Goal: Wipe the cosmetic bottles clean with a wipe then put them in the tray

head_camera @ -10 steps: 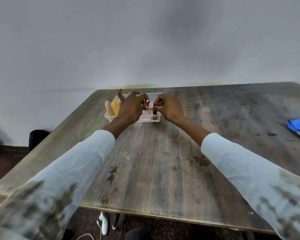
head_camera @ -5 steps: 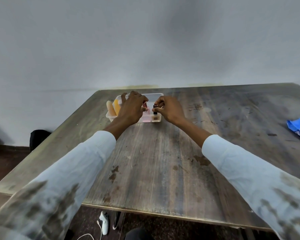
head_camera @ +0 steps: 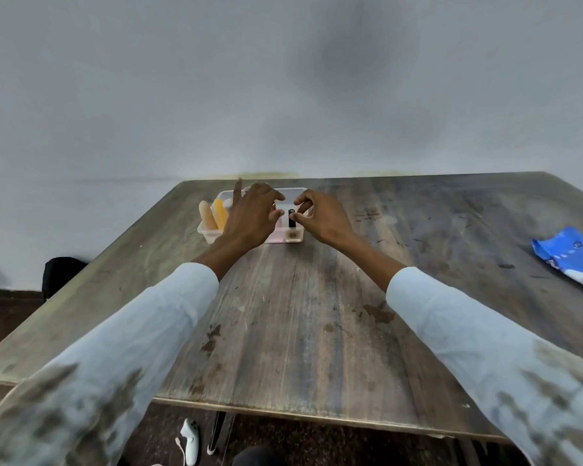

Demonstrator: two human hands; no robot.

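The tray (head_camera: 205,230), a clear plastic container, stands on the far part of the wooden surface (head_camera: 300,314), near the wall.

Tray contents: a peach tube (head_camera: 207,216) and an orange tube (head_camera: 221,214) lean at the left end. A black bottle (head_camera: 292,218) stands upright toward the right end. A pink item lies beside it, mostly hidden by the left hand; its type cannot be determined.

Left hand (head_camera: 251,218): positioned over the middle of the tray, fingers spread and lightly bent, one finger pointing up. It holds nothing visible. The fingertips lie just beside the black bottle; contact cannot be determined.

Right hand (head_camera: 320,216): positioned at the right end of the tray. Thumb and forefinger are curled toward each other at the black bottle. The fingertips touch or nearly touch its side; a firm pinch cannot be confirmed.

Both forearms wear pale sleeves and extend across the surface.

A blue packet (head_camera: 572,257) lies at the right edge of the surface, well apart from the tray.

A white controller (head_camera: 190,440) lies on the floor under the near edge.
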